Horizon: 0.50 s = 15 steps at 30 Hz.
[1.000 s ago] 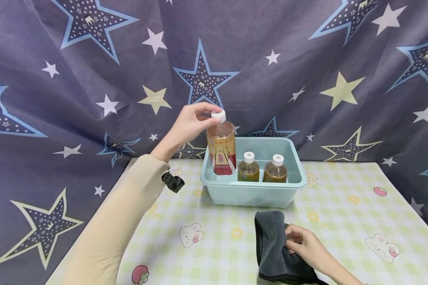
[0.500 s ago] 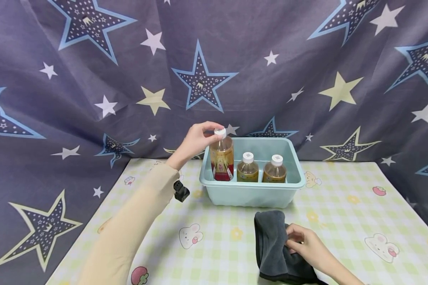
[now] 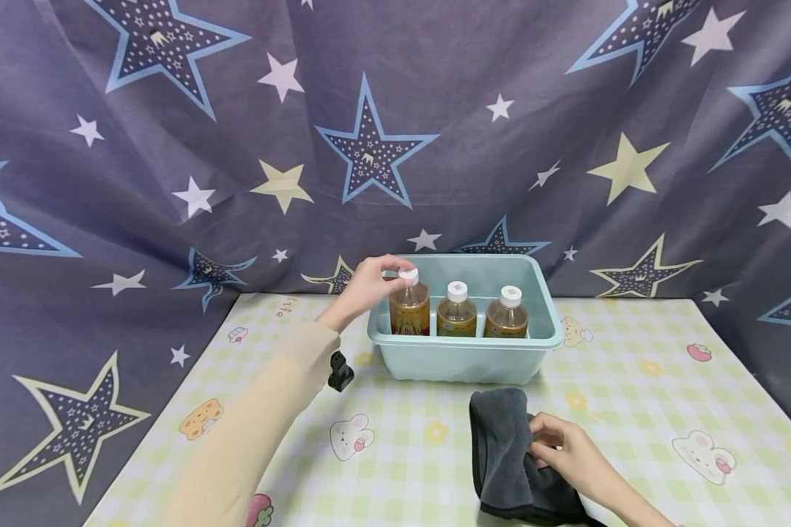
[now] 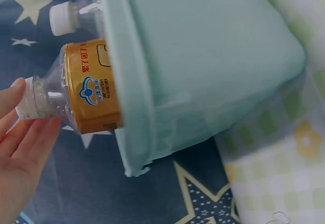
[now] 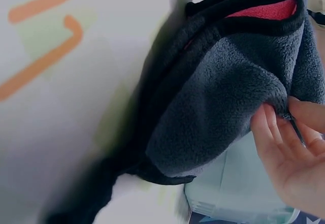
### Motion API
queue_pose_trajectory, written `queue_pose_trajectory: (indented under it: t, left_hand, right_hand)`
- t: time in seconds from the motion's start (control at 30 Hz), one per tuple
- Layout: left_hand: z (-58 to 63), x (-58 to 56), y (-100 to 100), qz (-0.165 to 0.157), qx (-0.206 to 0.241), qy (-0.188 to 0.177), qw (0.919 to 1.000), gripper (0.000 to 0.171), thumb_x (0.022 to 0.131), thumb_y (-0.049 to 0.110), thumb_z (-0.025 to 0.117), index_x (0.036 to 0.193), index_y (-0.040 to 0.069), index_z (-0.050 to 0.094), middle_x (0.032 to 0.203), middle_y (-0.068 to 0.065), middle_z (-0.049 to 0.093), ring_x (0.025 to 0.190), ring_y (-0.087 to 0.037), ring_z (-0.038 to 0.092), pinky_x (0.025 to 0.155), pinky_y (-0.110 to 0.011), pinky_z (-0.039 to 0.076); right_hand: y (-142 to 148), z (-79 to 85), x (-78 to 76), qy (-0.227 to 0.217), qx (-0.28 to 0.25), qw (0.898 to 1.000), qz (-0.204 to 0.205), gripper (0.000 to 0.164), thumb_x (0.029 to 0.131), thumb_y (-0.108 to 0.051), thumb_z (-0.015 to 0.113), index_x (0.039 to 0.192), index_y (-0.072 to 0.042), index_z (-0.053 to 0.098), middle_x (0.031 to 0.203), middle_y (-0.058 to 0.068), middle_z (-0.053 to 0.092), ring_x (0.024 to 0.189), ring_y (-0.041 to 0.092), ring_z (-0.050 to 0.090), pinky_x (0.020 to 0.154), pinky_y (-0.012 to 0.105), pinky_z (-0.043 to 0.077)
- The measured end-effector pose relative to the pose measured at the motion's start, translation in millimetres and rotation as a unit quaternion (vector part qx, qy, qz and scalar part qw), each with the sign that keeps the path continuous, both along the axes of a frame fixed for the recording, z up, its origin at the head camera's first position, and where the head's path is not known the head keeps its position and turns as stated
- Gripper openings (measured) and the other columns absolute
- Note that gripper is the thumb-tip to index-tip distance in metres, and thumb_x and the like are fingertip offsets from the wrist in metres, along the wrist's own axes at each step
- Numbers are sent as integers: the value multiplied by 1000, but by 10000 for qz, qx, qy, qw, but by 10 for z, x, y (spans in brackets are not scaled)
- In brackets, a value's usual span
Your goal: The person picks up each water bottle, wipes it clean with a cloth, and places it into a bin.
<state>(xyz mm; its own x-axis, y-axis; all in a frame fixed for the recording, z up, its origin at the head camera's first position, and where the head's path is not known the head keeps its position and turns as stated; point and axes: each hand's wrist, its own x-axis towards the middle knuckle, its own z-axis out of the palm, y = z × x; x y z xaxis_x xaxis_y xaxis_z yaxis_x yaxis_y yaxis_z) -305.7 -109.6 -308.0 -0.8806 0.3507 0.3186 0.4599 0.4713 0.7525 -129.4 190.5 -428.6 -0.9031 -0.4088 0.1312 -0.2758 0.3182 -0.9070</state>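
Note:
My left hand (image 3: pixel 365 288) pinches the white cap of a plastic drink bottle (image 3: pixel 410 313) with a gold and red label. This bottle stands upright at the left inside a light-blue plastic basin (image 3: pixel 463 361), its lower part hidden by the front wall. In the left wrist view, thumb and fingers lie around the cap, and the gold label (image 4: pixel 94 89) shows above the rim. Two more capped bottles, one in the middle (image 3: pixel 457 319) and one at the right (image 3: pixel 507 320), stand in the basin. Nearer the front, my right hand (image 3: pixel 572 455) pinches a folded dark grey cloth (image 3: pixel 503 448) with black edging.
A checked tablecloth (image 3: pixel 395 483) with cartoon prints covers the table. Behind it hangs a dark star-patterned curtain (image 3: pixel 474 183). In the right wrist view, a red patch (image 5: pixel 269 9) shows inside the cloth's fold.
My left hand has lowered the bottle from above the rim down into the left part of the basin. My right hand and the cloth have stayed put.

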Motion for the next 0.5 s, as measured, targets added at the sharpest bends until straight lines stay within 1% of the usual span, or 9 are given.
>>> queue_pose_trajectory:
  t: [0.17,0.3,0.5]
  left_hand:
    - [-118,-14,-2,19,-94,-93,9999,22,78,4,66,100,-2,64,105,-14,61,96,-23,57,77,-23,51]
    - [-199,-29,-9,56,-137,-99,9998,22,77,3,66,99,-2,64,104,-15,62,95,-26,59,74,-23,52]
    - [-257,-27,-13,130,-244,-41,9996,22,76,3,67,98,-1,65,103,-14,62,93,-26,60,71,-23,52]
  right_hand:
    - [12,-4,1,86,-48,9999,45,6,82,7,54,86,2,55,79,5,63,64,6,58,51,28,52]
    - [22,-8,-2,116,-80,9999,80,6,82,8,54,86,3,54,79,5,63,65,5,58,51,29,52]
    - [48,2,-9,117,-112,9998,109,4,82,6,54,86,4,54,79,5,63,67,5,59,51,30,52]
